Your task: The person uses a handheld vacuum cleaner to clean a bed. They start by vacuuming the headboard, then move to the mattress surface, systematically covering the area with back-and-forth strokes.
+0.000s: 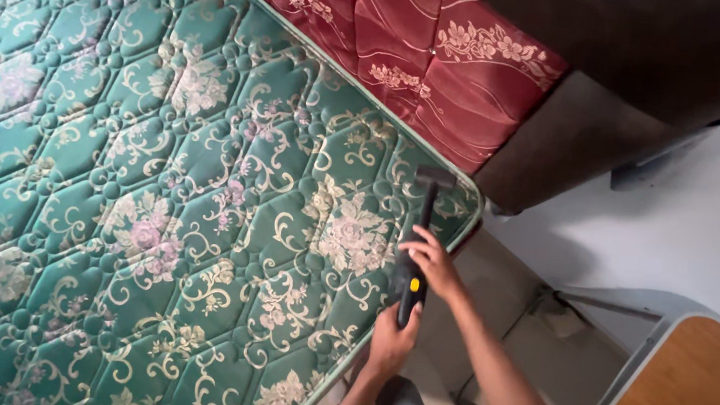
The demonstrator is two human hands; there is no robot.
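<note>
A black handheld vacuum (416,233) with a yellow button lies nozzle-down on the corner of a green quilted mattress (162,185) with a floral pattern. My left hand (391,340) grips the rear end of its handle. My right hand (429,265) is wrapped around the body of the vacuum, just above the left hand. The flat nozzle head (435,178) touches the mattress near its rounded corner edge.
A red floral mattress (408,50) stands on edge behind the green one, next to a dark brown upholstered piece (583,135). A wooden-topped table with a grey metal frame (674,386) is at lower right. White wall and pale floor lie to the right.
</note>
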